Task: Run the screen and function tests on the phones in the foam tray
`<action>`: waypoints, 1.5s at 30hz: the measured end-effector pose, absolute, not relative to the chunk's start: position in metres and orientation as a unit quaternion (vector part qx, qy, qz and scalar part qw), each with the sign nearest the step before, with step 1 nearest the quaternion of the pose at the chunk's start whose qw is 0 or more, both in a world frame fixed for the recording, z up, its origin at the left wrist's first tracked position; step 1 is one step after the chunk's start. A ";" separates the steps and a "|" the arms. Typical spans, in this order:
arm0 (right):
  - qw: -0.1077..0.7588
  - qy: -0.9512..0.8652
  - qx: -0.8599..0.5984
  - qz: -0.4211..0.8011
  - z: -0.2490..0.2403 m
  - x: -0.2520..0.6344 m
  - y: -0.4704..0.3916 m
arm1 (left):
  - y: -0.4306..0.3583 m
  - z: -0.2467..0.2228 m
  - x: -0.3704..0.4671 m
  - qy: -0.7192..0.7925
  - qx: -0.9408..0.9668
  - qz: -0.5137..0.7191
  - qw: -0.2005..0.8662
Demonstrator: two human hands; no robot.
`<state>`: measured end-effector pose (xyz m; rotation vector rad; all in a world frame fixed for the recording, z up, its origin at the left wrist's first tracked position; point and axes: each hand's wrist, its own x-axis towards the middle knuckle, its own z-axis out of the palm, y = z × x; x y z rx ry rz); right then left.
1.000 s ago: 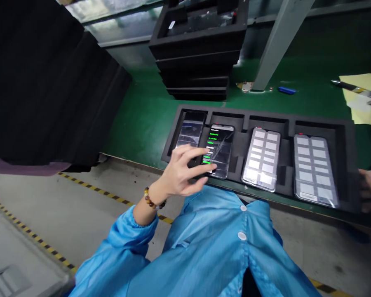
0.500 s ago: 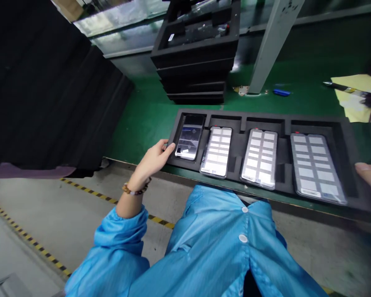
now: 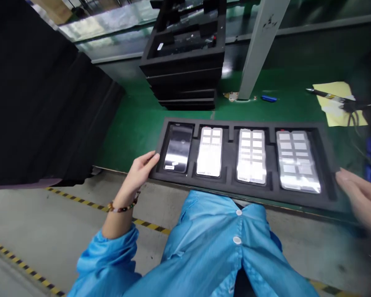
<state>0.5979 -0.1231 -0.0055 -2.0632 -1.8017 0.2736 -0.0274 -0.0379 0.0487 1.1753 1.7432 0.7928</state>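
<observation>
A long black foam tray (image 3: 230,183) lies at the green bench's front edge, with a phone in each compartment. The leftmost phone (image 3: 178,148) has a dark screen. Three others, a second phone (image 3: 209,152), a third phone (image 3: 251,156) and a rightmost phone (image 3: 297,161), show bright screens with pale blocks. My left hand (image 3: 141,169) pinches the tray's left end, thumb on top and fingers partly hidden beneath. At the opposite end my right hand (image 3: 360,192), slightly blurred, holds the tray's right edge; its fingers underneath are hidden.
Behind the tray stands a stack of black trays (image 3: 185,70), beside a grey metal post (image 3: 261,49). A blue pen cap (image 3: 268,99), a pen (image 3: 326,94) and yellow paper (image 3: 340,113) lie on the bench (image 3: 136,123). A large dark stack (image 3: 49,103) rises at left.
The phones now sit higher within their compartments, nearer the far walls. The view has shifted so the bench things appear further left, and more of my right hand shows.
</observation>
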 end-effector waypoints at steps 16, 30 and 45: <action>0.208 -0.767 -0.596 0.116 0.036 0.486 -0.008 | 0.041 0.056 0.071 0.463 0.873 0.136 0.070; 0.167 -0.847 -0.478 0.164 0.038 0.416 0.042 | 0.052 0.054 0.065 0.420 0.900 0.103 0.057; 0.123 -0.891 -0.422 0.116 0.038 0.427 -0.024 | 0.007 0.049 0.057 0.360 0.928 0.100 -0.005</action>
